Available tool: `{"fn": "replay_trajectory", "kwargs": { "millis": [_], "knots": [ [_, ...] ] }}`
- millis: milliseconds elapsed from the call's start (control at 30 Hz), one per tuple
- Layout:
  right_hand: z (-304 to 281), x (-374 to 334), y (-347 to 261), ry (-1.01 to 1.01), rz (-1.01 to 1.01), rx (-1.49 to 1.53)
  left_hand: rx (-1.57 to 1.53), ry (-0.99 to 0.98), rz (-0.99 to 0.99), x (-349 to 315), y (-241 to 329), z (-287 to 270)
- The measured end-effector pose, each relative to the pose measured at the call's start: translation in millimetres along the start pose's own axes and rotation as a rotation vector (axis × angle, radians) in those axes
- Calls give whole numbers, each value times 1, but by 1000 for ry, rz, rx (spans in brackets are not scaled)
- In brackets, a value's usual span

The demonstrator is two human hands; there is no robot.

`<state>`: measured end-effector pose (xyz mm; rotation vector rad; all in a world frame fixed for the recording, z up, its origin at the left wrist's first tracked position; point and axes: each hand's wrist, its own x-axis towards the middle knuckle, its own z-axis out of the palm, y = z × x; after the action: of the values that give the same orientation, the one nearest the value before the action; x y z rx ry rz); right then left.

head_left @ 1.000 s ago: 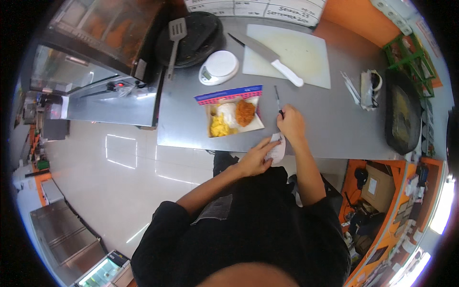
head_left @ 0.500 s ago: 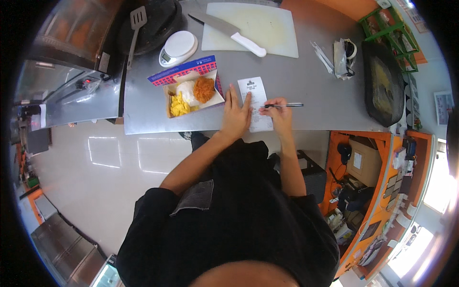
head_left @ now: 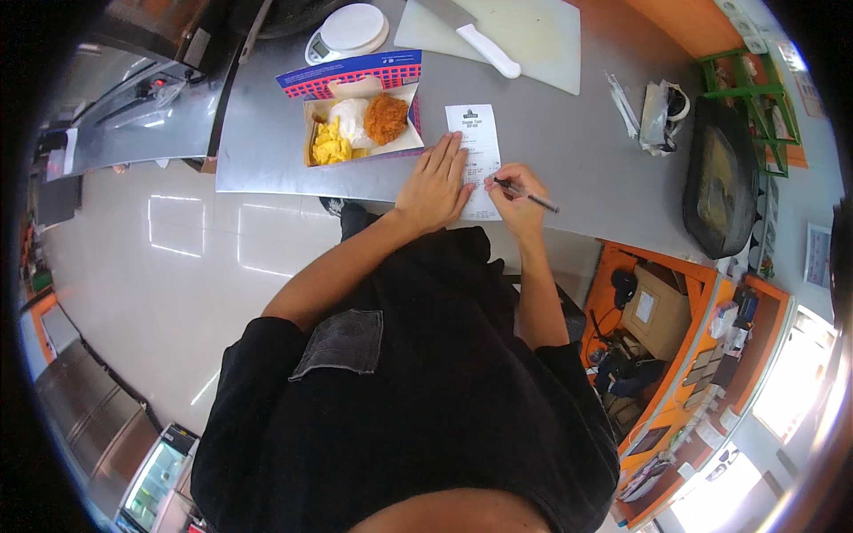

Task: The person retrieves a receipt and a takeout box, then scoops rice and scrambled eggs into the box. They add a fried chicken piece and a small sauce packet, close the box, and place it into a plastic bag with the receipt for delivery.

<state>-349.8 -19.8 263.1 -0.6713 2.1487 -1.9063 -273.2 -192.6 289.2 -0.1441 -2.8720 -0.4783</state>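
A printed paper receipt (head_left: 481, 147) lies lengthwise on the metal table near its front edge. My left hand (head_left: 435, 185) rests flat along its left side, fingers stretched out and the fingertips on the paper. In my right hand (head_left: 517, 197) a dark, slim pen (head_left: 542, 202) is pinched, its back end slanting to the lower right. The pen's front end is over the receipt's right edge; whether it touches the paper I cannot tell. Left of the receipt stands an open blue-and-red food box (head_left: 384, 153) holding white rice (head_left: 348, 120), yellow scrambled egg (head_left: 330, 142) and a breaded fried piece (head_left: 387, 118).
Behind the box is a white kitchen scale (head_left: 354, 28). A white-handled knife (head_left: 489, 51) lies across a white cutting board (head_left: 544, 44). At right are a tape roll (head_left: 677, 104), a black tray-like container (head_left: 721, 182) and a green rack (head_left: 751, 98). Orange shelves (head_left: 680, 355) stand below.
The whole view has shifted, so the tabletop sits higher in the picture. My left fingers have drawn closer together on the receipt. The pen has swung from nearly level to a slant.
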Motion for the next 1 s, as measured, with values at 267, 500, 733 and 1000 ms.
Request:
{"fn": "replay_trajectory", "kwargs": {
  "millis": [267,500,733,1000],
  "knots": [
    [7,12,-19,0,-113,-231,-32,-14,-32,1,2,-3],
    [9,15,-12,-23,-93,-245,18,-31,-10,1,1,-3],
    [8,18,-19,-48,-102,-305,36,-34,-14,1,0,0],
    [7,15,-3,40,-64,-186,39,-29,-22,2,1,-1]
  ]
}}
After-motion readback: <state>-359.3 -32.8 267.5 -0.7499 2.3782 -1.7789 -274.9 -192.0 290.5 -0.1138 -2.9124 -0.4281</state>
